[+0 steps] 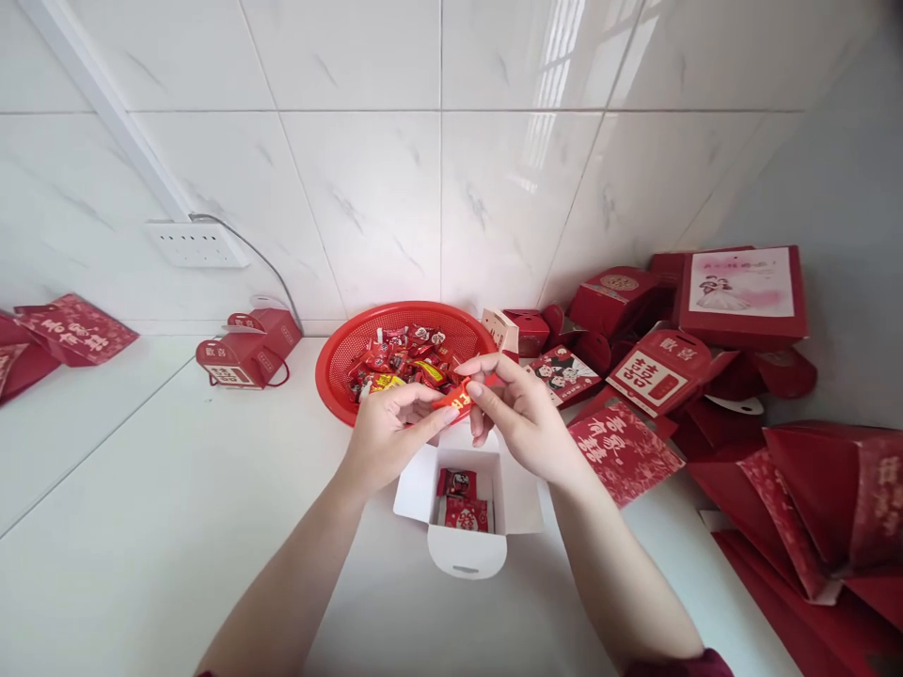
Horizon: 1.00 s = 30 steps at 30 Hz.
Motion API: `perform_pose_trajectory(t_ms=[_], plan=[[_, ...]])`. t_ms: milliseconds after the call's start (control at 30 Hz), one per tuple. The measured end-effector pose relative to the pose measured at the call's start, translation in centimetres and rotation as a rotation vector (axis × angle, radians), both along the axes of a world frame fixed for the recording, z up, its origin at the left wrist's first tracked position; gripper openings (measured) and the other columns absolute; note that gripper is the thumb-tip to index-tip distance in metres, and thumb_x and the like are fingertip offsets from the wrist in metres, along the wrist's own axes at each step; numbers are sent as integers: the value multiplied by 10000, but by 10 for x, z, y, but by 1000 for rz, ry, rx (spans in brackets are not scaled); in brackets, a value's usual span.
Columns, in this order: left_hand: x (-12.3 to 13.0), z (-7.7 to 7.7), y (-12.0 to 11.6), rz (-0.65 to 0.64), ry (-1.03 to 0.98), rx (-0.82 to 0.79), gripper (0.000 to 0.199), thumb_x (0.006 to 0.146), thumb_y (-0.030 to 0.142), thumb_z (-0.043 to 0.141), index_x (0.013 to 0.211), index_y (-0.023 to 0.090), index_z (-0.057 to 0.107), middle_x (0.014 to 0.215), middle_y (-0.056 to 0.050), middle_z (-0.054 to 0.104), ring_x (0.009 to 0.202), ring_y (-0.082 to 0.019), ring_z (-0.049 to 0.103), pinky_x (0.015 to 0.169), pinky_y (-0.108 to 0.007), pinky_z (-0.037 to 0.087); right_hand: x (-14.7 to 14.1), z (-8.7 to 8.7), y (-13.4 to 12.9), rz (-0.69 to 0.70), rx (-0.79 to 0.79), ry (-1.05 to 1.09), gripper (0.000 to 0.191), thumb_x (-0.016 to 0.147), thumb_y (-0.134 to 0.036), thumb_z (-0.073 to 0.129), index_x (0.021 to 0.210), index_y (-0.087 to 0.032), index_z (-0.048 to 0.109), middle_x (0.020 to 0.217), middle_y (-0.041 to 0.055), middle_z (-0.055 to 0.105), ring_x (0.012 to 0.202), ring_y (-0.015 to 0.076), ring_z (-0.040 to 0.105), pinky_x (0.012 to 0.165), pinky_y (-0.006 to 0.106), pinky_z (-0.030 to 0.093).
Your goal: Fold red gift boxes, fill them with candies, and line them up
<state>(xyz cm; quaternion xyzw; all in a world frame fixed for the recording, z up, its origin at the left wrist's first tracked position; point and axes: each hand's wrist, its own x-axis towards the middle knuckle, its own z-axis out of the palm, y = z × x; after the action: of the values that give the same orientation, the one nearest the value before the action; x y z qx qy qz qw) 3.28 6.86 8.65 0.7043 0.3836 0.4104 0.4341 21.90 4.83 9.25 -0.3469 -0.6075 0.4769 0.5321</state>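
Observation:
Between my two hands is a red wrapped candy (458,401) with yellow lettering. My left hand (395,423) pinches its left end between thumb and fingers. My right hand (518,414) has thumb and forefinger closed on its right end, the other fingers curled loosely. Below the hands stands a small gift box (467,553) with its white inside showing and its flaps spread out. Two red packets (466,514) lie in it. Just behind my hands, a red plastic basket (337,343) holds many red wrapped candies (395,353), partly hidden by my fingers.
Red gift boxes (740,296) and flattened red cartons (627,451) pile up along the right. A closed red box with a cord handle (246,348) stands at the left, near more red cartons (77,329). A power strip (198,244) with a cable is on the tiled wall.

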Motion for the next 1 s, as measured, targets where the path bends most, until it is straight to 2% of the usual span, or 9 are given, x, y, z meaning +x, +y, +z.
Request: perform_pose_trajectory(t_ms=[100, 233, 367, 467, 600, 700, 800, 900, 1000], plan=[[4, 0, 3, -63, -59, -87, 201, 829, 359, 728, 884, 166, 734, 779, -33, 713, 727, -182, 693, 673, -300, 590, 7, -6, -3, -45, 11, -50, 241, 950, -413, 573, 1088, -216, 581, 827, -15, 582, 608, 98, 602, 567, 249, 551], [4, -2, 4, -71, -27, -107, 190, 807, 341, 749, 776, 154, 734, 709, -32, 721, 669, -162, 684, 648, -269, 572, 14, -8, 0, -39, 49, -279, 256, 941, -434, 586, 902, -187, 644, 770, 5, 630, 688, 130, 614, 644, 264, 523], [3, -8, 2, 16, 77, -12, 210, 804, 334, 749, 690, 159, 727, 655, -21, 718, 630, -144, 669, 601, -228, 532, 19, -9, 5, -10, 62, -393, 256, 940, -419, 593, 863, -186, 668, 795, 14, 668, 703, 133, 621, 646, 252, 494], [2, -11, 0, 28, 161, 91, 209, 842, 344, 708, 727, 173, 746, 667, -7, 719, 633, -136, 654, 590, -220, 503, 22, -9, 8, 32, 69, -411, 249, 941, -403, 593, 856, -183, 674, 784, 10, 674, 677, 129, 630, 626, 241, 483], [0, -6, 1, -75, 400, 140, 308, 937, 355, 568, 738, 189, 734, 674, 3, 696, 617, -132, 613, 576, -239, 470, 25, -6, 11, 23, 135, -491, 244, 980, -348, 531, 906, -193, 704, 872, 20, 705, 780, 139, 648, 724, 253, 479], [-3, -2, 5, -176, 545, 220, 312, 957, 331, 521, 764, 214, 736, 797, -10, 721, 783, -172, 648, 717, -281, 503, 27, -6, 13, 51, 139, -628, 227, 978, -279, 516, 924, -205, 725, 919, 19, 727, 820, 149, 652, 765, 264, 465], [-9, -3, 12, -129, 566, 292, 254, 950, 322, 520, 894, 244, 755, 977, -21, 736, 976, -211, 652, 868, -328, 502, 28, -11, 14, 171, 122, -769, 232, 943, -193, 515, 876, -205, 737, 858, 5, 729, 755, 146, 634, 723, 263, 449], [-14, -5, 17, -62, 585, 282, 268, 952, 342, 502, 946, 252, 754, 1007, -24, 735, 956, -213, 661, 847, -328, 510, 26, -16, 13, 293, 48, -952, 251, 872, -140, 546, 688, -197, 708, 649, -20, 658, 554, 115, 522, 558, 255, 366], [-17, -5, 20, -47, 616, 263, 271, 951, 355, 502, 932, 253, 752, 980, -15, 737, 944, -211, 657, 849, -324, 502, 23, -20, 11, 304, -42, -1095, 238, 780, -116, 610, 558, -191, 650, 529, -28, 570, 467, 96, 414, 475, 265, 267]])
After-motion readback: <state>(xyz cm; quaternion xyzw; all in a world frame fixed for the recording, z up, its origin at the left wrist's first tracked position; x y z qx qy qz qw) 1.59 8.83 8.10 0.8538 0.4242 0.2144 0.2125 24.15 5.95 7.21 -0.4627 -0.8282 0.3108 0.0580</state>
